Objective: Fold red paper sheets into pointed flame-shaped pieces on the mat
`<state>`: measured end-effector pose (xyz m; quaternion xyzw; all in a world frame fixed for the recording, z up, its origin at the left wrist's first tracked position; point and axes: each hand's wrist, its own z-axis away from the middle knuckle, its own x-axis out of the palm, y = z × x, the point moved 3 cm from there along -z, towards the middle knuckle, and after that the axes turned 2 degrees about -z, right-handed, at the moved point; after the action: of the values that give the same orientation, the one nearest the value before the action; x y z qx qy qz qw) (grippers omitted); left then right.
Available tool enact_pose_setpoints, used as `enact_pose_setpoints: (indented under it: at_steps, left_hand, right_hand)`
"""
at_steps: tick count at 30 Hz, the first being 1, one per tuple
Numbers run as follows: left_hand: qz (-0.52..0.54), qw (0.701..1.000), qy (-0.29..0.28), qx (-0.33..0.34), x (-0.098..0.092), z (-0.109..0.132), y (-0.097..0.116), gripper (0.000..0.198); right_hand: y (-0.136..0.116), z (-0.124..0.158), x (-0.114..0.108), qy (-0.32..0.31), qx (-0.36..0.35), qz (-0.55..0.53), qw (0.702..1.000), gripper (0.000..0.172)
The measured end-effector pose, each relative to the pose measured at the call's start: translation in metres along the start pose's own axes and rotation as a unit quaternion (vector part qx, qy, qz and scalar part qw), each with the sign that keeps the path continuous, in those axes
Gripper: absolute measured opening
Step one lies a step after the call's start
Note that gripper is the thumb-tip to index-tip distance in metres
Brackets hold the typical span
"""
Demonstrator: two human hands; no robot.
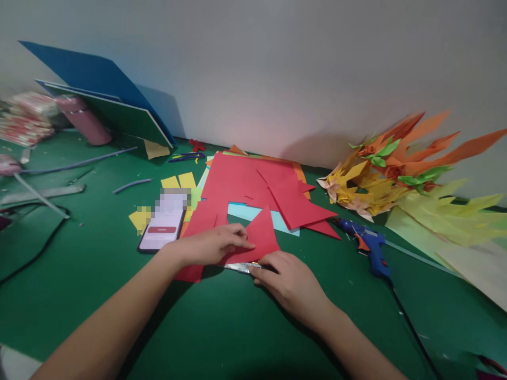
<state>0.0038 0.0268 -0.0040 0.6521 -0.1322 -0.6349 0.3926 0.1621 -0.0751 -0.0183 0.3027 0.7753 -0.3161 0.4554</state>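
My left hand (pixel 216 245) lies palm down on a pointed piece of red paper (pixel 263 232), with a finger stretched along its surface and the others partly curled. At the near edge of that piece, my right hand (pixel 293 279) has its thumb and fingers closed on the paper. Under this edge a shiny silver strip (pixel 237 267) shows between the hands; its full shape is hidden. More red sheets (pixel 241 177) lie stacked behind, and a cut red piece (pixel 299 203) rests on them at the right. Light blue paper (pixel 257 215) peeks out between.
A phone (pixel 160 232) lies left of the red paper, near yellow paper pieces (pixel 186 180). To the right are a blue glue gun (pixel 370 245) with its cord and folded orange and yellow paper shapes (pixel 396 169). A pink bottle (pixel 85 121) leans by blue and green boards (pixel 119 113).
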Motion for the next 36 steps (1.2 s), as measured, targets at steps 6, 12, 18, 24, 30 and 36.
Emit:
enact_pose_setpoints:
  at_steps: [6,12,18,24,30,36]
  left_hand:
    - [0.003,1.000,0.003,-0.011,0.001,0.001,-0.002,0.040]
    - [0.003,1.000,0.030,0.006,0.002,0.000,-0.003,0.039]
    - [-0.040,0.997,0.049,-0.046,0.004,-0.001,0.003,0.024]
    - [-0.136,0.981,0.125,-0.066,0.009,-0.003,0.007,0.044]
    - [-0.155,0.975,0.133,-0.093,0.015,-0.005,0.008,0.064]
    - [-0.087,0.983,0.120,-0.108,0.017,-0.007,0.014,0.064]
  right_hand:
    - [0.000,0.004,-0.006,-0.003,-0.014,-0.025,1.000,0.016]
    - [0.016,0.019,-0.020,0.002,-0.005,-0.080,0.997,0.019]
    - [0.048,0.039,-0.039,0.074,0.096,-0.022,0.992,0.018]
    - [0.078,0.060,-0.056,0.005,0.210,0.062,0.976,0.025]
    - [0.092,0.079,-0.063,-0.046,0.302,0.084,0.948,0.028]
    - [0.093,0.074,-0.049,-0.026,0.326,0.108,0.939,0.025]
